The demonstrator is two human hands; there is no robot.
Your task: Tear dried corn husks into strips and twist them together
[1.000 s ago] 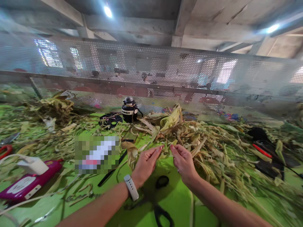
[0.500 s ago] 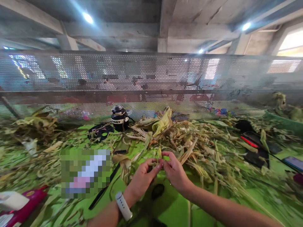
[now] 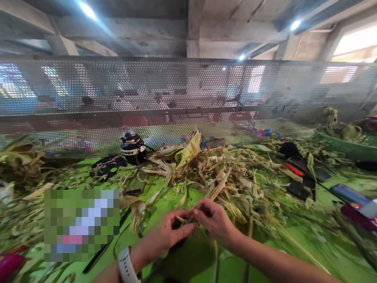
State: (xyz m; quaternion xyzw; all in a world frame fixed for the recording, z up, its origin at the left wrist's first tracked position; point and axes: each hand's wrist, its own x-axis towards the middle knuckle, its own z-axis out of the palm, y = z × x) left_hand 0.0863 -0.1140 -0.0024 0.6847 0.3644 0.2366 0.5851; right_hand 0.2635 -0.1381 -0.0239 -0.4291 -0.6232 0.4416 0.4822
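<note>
My left hand [image 3: 169,232], with a white watch [image 3: 127,265] at its wrist, has thumb and fingers closed around a small strip of dried husk [image 3: 183,219]. My right hand [image 3: 216,222] pinches the same strip close by, its fingertips touching those of my left hand. Much of the strip is hidden behind the fingers. Just beyond my hands lies a heap of dried husks [image 3: 218,169], pale brown with a yellow-green leaf [image 3: 188,151] on top. Below my hands the green tabletop [image 3: 194,255] is in shadow.
A dark jug [image 3: 132,148] stands at the back left beside a black object [image 3: 107,167]. A perforated metal screen [image 3: 176,86] rises behind the table. To the right lie a phone [image 3: 350,194], black items with a red strip [image 3: 294,169], and a green basin [image 3: 326,146].
The view has swung to the right, so the table things sit further left. My hands have dropped slightly, still together. The yellow tip above my right fingers no longer shows.
</note>
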